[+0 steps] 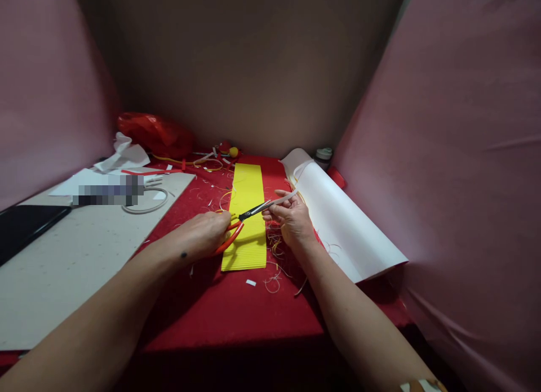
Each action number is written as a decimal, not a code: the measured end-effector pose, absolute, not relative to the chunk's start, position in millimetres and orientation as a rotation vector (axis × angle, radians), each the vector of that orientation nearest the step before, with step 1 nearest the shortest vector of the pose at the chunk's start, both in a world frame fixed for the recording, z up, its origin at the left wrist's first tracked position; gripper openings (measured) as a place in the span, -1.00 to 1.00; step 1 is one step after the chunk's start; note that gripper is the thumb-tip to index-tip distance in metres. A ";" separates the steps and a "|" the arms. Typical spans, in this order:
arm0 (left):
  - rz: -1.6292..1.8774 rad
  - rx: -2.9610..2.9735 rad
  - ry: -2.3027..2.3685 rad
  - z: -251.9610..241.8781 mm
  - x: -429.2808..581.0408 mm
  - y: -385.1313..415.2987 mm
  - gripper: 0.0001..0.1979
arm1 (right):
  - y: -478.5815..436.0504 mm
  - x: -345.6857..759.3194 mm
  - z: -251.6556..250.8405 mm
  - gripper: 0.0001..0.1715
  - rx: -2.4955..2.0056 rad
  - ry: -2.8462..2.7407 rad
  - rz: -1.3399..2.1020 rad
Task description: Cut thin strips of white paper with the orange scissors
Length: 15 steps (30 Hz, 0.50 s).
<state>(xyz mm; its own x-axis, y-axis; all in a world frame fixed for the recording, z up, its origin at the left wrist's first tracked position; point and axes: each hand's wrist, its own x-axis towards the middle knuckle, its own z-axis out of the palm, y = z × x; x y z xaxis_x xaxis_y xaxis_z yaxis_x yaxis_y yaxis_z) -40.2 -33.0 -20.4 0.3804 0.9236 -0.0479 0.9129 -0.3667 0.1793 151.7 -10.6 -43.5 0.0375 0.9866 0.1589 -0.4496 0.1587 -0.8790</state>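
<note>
My left hand (213, 231) is closed round the orange handles of a pair of scissors (244, 216). The dark blades point right, toward my other hand, and look nearly closed. A thin white strip (284, 199) lies along the blade tips, pinched in the fingers of my right hand (293, 217). Whether the blades touch the strip or only overlap it in view, I cannot tell. Below both hands lies a yellow corrugated sheet (247, 189), its near half ridged. Thin strip cuttings (276, 248) are scattered beside it, under my right hand.
A large white rolled sheet (333, 212) lies at the right. To the left sit a pale board (84, 268), a black flat object (29, 226) and a looped grey cable (143, 209). A red plastic bag (154, 133) and a lidded container (323, 155) stand at the back.
</note>
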 end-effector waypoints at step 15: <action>-0.116 2.455 1.663 0.9 -29.2 -40.8 -0.79 | -9.0 151.4 -45.3 -0.54 -0.740 -0.903 1.265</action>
